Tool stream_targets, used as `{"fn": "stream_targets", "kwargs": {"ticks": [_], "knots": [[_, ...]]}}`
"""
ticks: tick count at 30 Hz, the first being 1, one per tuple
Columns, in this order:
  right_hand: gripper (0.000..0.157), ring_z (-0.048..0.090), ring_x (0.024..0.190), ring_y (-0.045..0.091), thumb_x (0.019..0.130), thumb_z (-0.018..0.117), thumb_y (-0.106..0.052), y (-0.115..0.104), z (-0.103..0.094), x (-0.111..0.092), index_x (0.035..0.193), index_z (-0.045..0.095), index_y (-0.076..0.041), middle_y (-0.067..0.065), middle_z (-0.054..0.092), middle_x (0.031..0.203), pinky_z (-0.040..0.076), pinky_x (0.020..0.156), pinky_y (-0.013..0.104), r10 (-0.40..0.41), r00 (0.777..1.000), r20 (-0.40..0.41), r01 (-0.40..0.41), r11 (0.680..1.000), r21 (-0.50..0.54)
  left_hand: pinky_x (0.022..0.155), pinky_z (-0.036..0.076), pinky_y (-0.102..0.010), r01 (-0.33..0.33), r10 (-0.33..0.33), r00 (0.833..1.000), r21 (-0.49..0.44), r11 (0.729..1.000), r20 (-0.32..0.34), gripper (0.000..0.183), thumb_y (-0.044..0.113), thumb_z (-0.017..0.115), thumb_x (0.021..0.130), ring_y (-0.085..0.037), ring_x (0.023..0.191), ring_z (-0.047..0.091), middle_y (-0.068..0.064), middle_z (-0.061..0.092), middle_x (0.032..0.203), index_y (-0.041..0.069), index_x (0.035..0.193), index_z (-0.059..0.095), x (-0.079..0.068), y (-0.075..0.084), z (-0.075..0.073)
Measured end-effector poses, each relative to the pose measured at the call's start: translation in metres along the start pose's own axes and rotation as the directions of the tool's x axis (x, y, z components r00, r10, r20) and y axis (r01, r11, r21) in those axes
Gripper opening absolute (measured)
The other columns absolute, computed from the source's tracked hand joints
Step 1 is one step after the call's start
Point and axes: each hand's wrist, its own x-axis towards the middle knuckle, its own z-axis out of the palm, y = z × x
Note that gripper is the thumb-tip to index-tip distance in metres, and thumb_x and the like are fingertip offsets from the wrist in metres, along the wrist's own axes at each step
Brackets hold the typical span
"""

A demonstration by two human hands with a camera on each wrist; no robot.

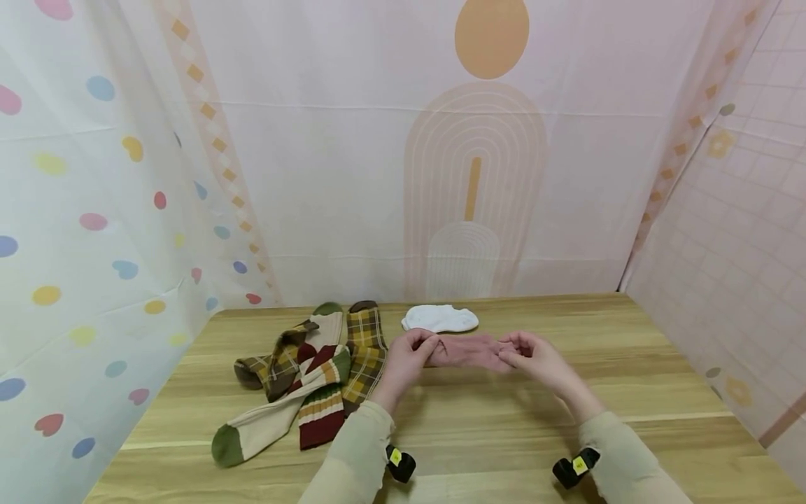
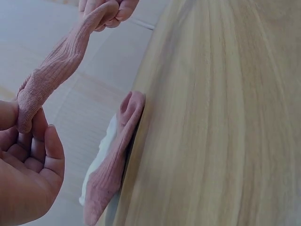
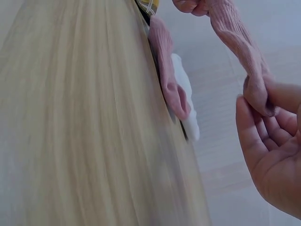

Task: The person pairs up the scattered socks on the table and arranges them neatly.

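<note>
Between my hands a pink ribbed sock point(image 1: 469, 351) is stretched sideways above the table. My left hand point(image 1: 408, 353) pinches one end of it between thumb and fingers; my right hand point(image 1: 534, 357) pinches the other end. Both wrist views show the held sock point(image 2: 59, 63) raised off the wood. A second pink sock point(image 2: 115, 162) lies on the table beyond, mostly hidden behind the held one in the head view. Just behind it is a white ankle sock point(image 1: 441, 318).
Left of my left hand lies a loose heap: brown-and-yellow plaid socks point(image 1: 365, 343), a cream sock with green toe point(image 1: 264, 423) and a dark red striped sock point(image 1: 322, 423). The wooden table point(image 1: 630, 420) ends at a patterned curtain point(image 1: 327, 175).
</note>
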Motion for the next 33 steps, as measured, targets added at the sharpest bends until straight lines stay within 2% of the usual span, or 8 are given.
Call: {"fn": "stream_targets", "kwargs": {"ticks": [3,4,9,19,25,29,33], "knots": [[0.029,0.061,0.088,0.012,0.098,0.063,-0.014,0.001,0.004,0.006,0.118,0.061,0.007,0.01,0.068,0.102,0.053,0.073,0.025,0.0,0.999,-0.04,0.0,1.0,0.003,0.063,0.045,-0.024,-0.003,0.003,1.0,0.006,1.0,-0.003,0.016,0.011,0.063,0.098,-0.012,0.073,0.052,-0.002,0.062,0.081,-0.002,0.092,0.069,0.001,-0.003,-0.002],[0.028,0.061,0.088,0.011,0.099,0.062,-0.012,0.001,0.005,0.008,0.118,0.061,0.008,0.011,0.068,0.103,0.053,0.073,0.024,-0.008,0.998,-0.055,0.009,1.0,0.007,0.063,0.045,-0.024,-0.007,0.007,1.0,0.007,1.0,-0.007,0.016,0.012,0.063,0.098,-0.011,0.073,0.052,-0.001,0.061,0.081,-0.002,0.092,0.069,0.004,-0.009,-0.003],[0.026,0.06,0.084,0.005,0.1,0.058,-0.006,0.004,0.013,0.018,0.118,0.06,0.012,0.016,0.069,0.102,0.052,0.071,0.021,-0.043,0.991,-0.125,0.047,0.998,0.032,0.062,0.045,-0.024,0.0,0.0,0.999,0.014,1.0,-0.033,0.018,0.013,0.061,0.099,-0.012,0.072,0.051,-0.001,0.059,0.08,-0.003,0.092,0.068,0.004,-0.012,-0.007],[0.027,0.062,0.085,0.0,0.099,0.057,-0.001,0.005,0.023,0.031,0.12,0.058,0.016,0.024,0.068,0.108,0.052,0.069,0.019,-0.037,0.989,-0.144,0.055,0.991,0.122,0.067,0.045,-0.027,-0.003,0.005,0.997,0.029,1.0,-0.076,0.016,0.015,0.061,0.1,-0.014,0.077,0.052,-0.002,0.06,0.084,0.001,0.095,0.067,0.005,-0.019,-0.019],[0.024,0.059,0.072,0.006,0.098,0.058,0.001,0.005,0.028,0.038,0.118,0.06,0.014,0.022,0.069,0.1,0.051,0.059,0.024,-0.093,0.986,-0.136,0.106,0.99,0.091,0.062,0.045,-0.028,0.003,0.002,0.997,0.066,0.998,-0.082,0.015,0.016,0.061,0.1,-0.015,0.071,0.051,-0.001,0.059,0.078,0.006,0.091,0.067,0.007,-0.021,-0.028],[0.021,0.056,0.066,0.009,0.098,0.058,0.0,0.005,0.032,0.043,0.116,0.063,0.011,0.019,0.069,0.096,0.051,0.056,0.028,-0.102,0.986,-0.134,0.109,0.993,0.046,0.06,0.044,-0.028,-0.004,0.012,0.996,0.099,0.995,-0.084,0.015,0.017,0.06,0.1,-0.015,0.069,0.05,-0.001,0.057,0.076,0.007,0.092,0.067,0.009,-0.023,-0.031],[0.018,0.055,0.066,0.008,0.098,0.059,0.0,0.006,0.037,0.048,0.113,0.064,0.008,0.014,0.069,0.092,0.052,0.057,0.029,-0.091,0.987,-0.135,0.091,0.996,-0.003,0.057,0.044,-0.03,-0.018,0.035,0.996,0.193,0.981,-0.086,0.014,0.019,0.06,0.101,-0.016,0.065,0.05,0.0,0.056,0.072,0.01,0.091,0.067,0.011,-0.024,-0.033]]}}
